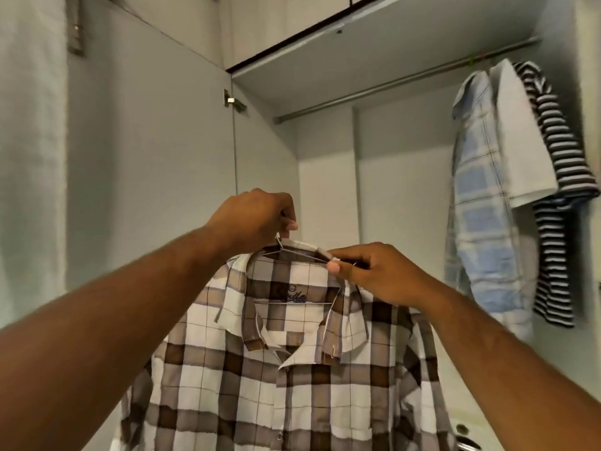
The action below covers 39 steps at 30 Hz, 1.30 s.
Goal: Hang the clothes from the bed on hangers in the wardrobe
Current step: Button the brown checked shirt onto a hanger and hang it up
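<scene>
A brown and white checked shirt [292, 369] hangs on a thin wire hanger [292, 252] in front of me, inside the open wardrobe. My left hand [257, 219] grips the hanger's top at its hook. My right hand [374, 271] pinches the shirt's collar and the hanger's right arm. The wardrobe rail [390, 84] runs overhead, well above the hanger. Three garments hang at the rail's right end: a pale blue checked shirt [481, 203], a white one [520, 141] and a dark striped top [559, 177].
The wardrobe's left door [146, 141] stands open beside me, with a hinge [232, 100] at its edge. A shelf [374, 37] closes the space above the rail. The rail's left and middle stretch carries nothing.
</scene>
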{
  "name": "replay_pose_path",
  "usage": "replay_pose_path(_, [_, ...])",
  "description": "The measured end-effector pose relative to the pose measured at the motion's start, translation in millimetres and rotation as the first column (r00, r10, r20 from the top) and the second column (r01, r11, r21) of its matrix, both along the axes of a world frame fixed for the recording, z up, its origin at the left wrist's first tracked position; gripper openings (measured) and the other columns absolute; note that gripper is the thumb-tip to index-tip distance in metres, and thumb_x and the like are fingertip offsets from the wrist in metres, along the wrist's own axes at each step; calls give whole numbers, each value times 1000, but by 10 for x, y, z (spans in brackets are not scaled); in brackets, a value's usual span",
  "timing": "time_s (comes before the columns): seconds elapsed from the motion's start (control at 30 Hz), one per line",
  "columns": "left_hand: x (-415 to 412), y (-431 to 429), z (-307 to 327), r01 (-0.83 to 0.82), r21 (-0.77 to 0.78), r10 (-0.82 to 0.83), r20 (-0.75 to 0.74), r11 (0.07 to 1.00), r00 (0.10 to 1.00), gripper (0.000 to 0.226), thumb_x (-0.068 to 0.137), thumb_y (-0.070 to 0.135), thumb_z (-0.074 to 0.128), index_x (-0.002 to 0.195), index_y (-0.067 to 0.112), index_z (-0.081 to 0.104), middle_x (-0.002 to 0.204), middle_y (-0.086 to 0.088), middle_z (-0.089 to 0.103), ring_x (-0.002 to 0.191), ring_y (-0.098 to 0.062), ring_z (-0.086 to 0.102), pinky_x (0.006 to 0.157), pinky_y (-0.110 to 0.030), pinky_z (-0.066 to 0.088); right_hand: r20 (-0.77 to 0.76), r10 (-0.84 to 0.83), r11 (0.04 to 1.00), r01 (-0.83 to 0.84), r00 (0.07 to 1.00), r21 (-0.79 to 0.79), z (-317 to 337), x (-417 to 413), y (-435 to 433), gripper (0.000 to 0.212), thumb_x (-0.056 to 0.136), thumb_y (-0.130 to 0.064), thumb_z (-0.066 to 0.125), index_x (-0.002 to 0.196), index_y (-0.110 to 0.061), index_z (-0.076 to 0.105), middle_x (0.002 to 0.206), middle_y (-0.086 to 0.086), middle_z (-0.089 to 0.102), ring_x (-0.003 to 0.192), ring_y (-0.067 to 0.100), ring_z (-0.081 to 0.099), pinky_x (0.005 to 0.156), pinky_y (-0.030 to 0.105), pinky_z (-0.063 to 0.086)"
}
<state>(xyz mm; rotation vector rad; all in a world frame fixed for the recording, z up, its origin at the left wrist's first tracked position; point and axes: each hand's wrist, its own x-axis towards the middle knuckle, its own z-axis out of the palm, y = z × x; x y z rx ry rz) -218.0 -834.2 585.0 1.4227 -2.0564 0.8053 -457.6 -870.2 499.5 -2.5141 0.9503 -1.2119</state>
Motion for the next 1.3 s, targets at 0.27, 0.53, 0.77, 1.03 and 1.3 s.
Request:
replay_pose_path(0.27, [-205,-1272,764,167,-170,-187,-110,971,976,14,95,38,64,102,27,69,86,15,70,80,-2,64,73,-28,54,-16,-229,970,227,973,-84,543,-919,-1071,22,96,-47,61,100,-30,74,87,-8,74,74,5,66,65,17,45])
replay_pose_path(0.53, [-614,-2700,1298,351,-174,-383,-201,920,902,8,97,15,65,96,15,73,79,6,72,69,-5,67,65,-25,56,124,-206,972,189,971,138,1022,-1255,-1794,42,101,-42,54,83,-9,72,71,4,69,64,12,60,65,25,49])
replay_pose_path(0.77, [-982,-3908,1510,571,-240,-618,-247,785,746,16,99,4,58,97,12,71,79,3,69,68,-3,66,57,-10,51,394,-469,845,532,790,-61,1238,-1382,-2599,39,102,-37,57,87,-5,74,79,16,75,77,33,71,80,42,55])
replay_pose_path(1.03, [-1359,-5032,1664,599,-461,-753,-335,655,566,22,100,31,59,120,22,64,110,6,66,97,-12,62,81,-26,50,615,-553,677,733,563,-63,1770,-1376,-3091,25,98,-24,64,78,-16,77,66,-4,74,65,11,69,58,21,46])
replay_pose_path(1.3, [-1458,-5511,1574,564,-522,-750,-262,640,607,22,100,27,57,120,23,62,120,2,64,98,-14,60,81,-28,49,688,-636,413,907,350,-80,2567,-1568,-3429,25,95,-25,66,85,-3,69,84,12,68,83,24,61,75,30,44])
